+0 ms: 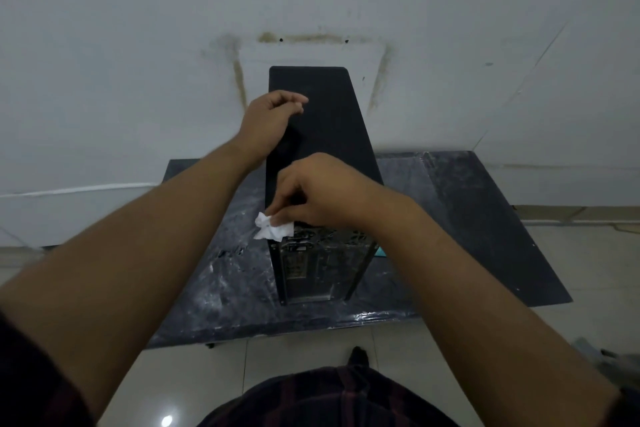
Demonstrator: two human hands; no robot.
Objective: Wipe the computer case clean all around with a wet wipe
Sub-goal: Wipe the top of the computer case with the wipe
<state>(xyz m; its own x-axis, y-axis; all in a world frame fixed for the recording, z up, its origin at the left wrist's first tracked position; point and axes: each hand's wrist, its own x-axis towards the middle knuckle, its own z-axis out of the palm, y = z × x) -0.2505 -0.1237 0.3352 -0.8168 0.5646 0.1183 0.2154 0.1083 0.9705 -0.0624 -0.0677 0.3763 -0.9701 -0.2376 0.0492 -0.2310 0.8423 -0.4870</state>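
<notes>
The computer case (pixel 332 128) is seen standing upright at the centre of the frame, on the dark bench (pixel 485 218). Its rear panel (pixel 318 270) is turned toward the lower edge of the picture. The long axis of its top face runs straight up the frame, from the near rim toward the wall (pixel 138 45).

And there is the wet wipe (pixel 272 229), crumpled and pinched between the thumb and fingertips of the right hand (pixel 322 191). It is pressed at the near left corner of the top, right where top, left side and rear panel meet.

The left hand (pixel 270 121) is placed higher in the frame, on the left rim of the top, with its fingers curled. Whether that rim is actually gripped cannot be told.

So the hand with the wipe is the nearer one to the rear panel and the left side, both dropping away just below it. The next stroke is judged to turn on that corner: up the frame along the top's length, or down over an edge onto a vertical face. The right side of the case lies away from both hands, toward the right of the frame. A reach across or a turn of the case would likely be called for there.
</notes>
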